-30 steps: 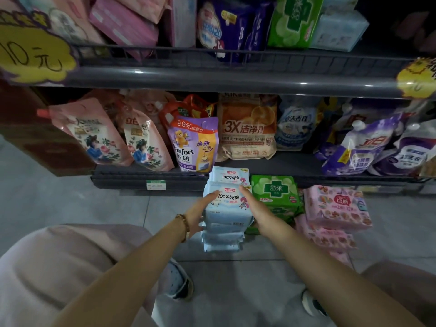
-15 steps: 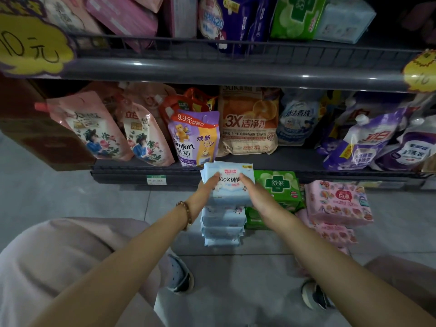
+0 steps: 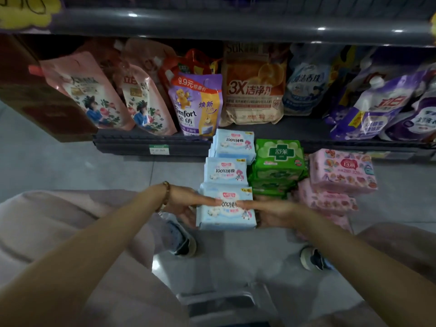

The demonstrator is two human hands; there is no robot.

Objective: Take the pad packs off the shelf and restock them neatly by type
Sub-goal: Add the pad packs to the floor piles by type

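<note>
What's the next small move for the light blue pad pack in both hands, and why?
Probably raise the light blue plastic pad pack toward the dark grey shelf rail above. The left hand and right hand pinch its two ends, and it appears raised above the blue pack stack; the green pack stack and pink pack stack sit sorted beside it.

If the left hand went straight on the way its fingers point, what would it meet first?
The left hand would most likely meet the right hand: their fingers point at each other across the blue pack, tips nearly touching; depth is unclear.
</note>
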